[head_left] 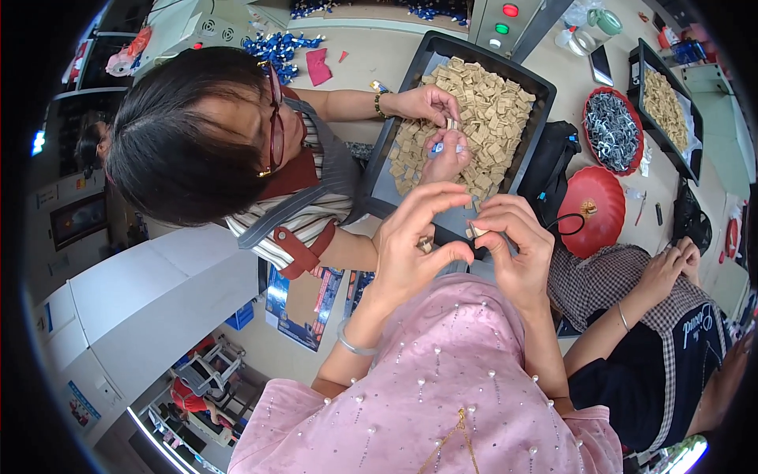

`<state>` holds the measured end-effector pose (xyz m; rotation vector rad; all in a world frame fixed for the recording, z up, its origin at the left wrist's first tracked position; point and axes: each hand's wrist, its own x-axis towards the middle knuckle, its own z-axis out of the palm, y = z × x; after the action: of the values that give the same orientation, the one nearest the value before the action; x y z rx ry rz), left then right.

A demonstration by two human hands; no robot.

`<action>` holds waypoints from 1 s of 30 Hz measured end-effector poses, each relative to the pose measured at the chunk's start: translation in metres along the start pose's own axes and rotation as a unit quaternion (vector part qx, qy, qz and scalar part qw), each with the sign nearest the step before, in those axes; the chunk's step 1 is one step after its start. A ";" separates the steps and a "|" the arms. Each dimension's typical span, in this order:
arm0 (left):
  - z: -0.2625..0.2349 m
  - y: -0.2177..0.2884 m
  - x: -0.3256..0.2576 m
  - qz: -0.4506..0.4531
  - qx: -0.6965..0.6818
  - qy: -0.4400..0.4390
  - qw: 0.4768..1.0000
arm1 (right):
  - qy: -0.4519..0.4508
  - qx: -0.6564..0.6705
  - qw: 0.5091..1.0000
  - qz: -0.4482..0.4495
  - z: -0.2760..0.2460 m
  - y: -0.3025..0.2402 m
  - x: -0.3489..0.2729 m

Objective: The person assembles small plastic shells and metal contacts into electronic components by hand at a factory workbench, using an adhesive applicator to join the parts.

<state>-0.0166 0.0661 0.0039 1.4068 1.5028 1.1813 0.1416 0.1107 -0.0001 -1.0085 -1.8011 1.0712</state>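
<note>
So from my head cam, looking straight down: both my hands are up in front of my chest, over the near edge of the black tray point(410, 79) full of little tan blocks point(482, 103). My left hand point(410, 245) is pinching a small tan piece point(426, 245) between thumb and a finger, the other fingers curled up above it. My right hand point(513, 245) is closed on a small pale block point(476, 230) at the fingertips, thumb underneath.

The bit that matters: the two pieces are near each other but not touching, with the pale block just right of and a touch higher than the tan one. The pale block's long axis looks roughly sideways, its free end poking left toward my left hand. Which way the tan piece runs I honestly can't tell, my fingers cover most of it. Neither hand is really nearer; they meet in the middle.

Around me: one co-worker leans over the tray, both hands in the pile working on a block of their own. Another sits to my right, hands folded in their lap. There's a red bowl point(612, 130) of metal clips further back and a second red bowl point(592, 209) nearer.
</note>
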 end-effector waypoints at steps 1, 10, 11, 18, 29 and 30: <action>0.001 0.000 0.000 0.056 0.024 0.006 0.998 | 0.002 0.000 1.000 -0.002 0.001 -0.002 0.000; 0.023 0.000 -0.019 0.089 -0.035 0.009 0.995 | 0.062 0.015 0.998 0.026 0.014 -0.023 -0.014; 0.025 0.007 -0.021 0.059 -0.062 0.021 0.996 | 0.073 0.017 0.997 0.028 0.014 -0.025 -0.014; 0.026 0.026 -0.015 0.068 -0.075 0.057 0.993 | 0.099 0.023 0.995 0.016 0.009 -0.035 -0.009; 0.022 0.042 -0.023 0.023 -0.074 0.023 0.997 | 0.085 0.046 0.995 0.035 0.000 -0.046 -0.009; 0.024 0.045 -0.022 0.020 -0.076 0.021 0.997 | 0.095 0.037 0.995 0.005 -0.003 -0.049 -0.011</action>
<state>0.0220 0.0457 0.0388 1.3224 1.3872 1.3290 0.1366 0.0860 0.0433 -1.0388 -1.5938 1.0055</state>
